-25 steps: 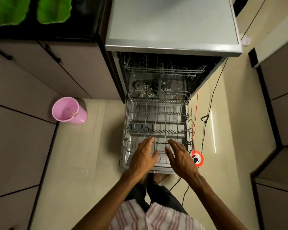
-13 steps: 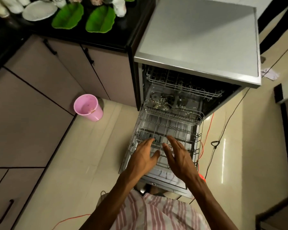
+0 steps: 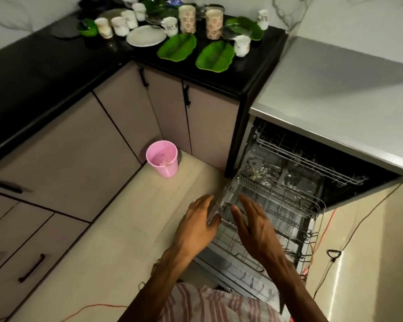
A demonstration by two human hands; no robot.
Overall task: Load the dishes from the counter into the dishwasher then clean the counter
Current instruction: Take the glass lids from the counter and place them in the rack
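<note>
Black counter point(image 3: 254, 73), forearms cropped, dishes point(image 3: 147, 37) blurred

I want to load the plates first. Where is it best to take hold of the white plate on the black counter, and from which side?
Take the white plate by its near rim, coming from the counter's front edge. It lies flat, so a thumb-over, fingers-under grip probably suits its thin edge. Cups crowd its far side and a green leaf dish sits close on its right; the near-left rim looks free.

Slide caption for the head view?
Both open hands over the empty lower rack; dishes wait on the counter.
</note>
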